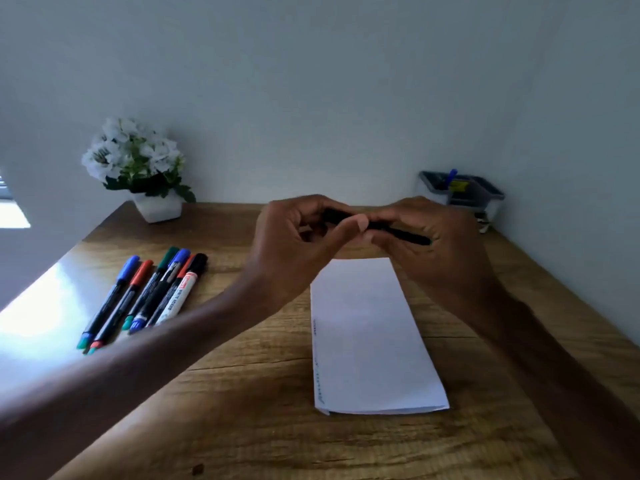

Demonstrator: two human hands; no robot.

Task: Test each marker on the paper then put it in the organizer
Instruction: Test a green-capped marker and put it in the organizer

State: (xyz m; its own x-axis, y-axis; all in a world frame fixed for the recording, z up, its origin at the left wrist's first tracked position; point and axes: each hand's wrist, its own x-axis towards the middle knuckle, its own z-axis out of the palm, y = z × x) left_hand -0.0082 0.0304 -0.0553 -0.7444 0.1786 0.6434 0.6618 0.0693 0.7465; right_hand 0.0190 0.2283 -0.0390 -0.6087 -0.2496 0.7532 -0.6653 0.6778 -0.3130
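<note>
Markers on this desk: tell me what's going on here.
A person holds a black marker in both hands near the far end of the paper. The left hand grips one end and the right hand the barrel, perhaps to uncap it. The other markers lie in a row on the table at the left. The organizer stands at the far right corner.

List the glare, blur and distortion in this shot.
Head view: window glare bleaches the table at its left edge beside the loose markers; the left hand, right hand and the black marker they grip look soft; the wide lens splays the table's sides; the organizer at back right is dim and blurry.
</note>
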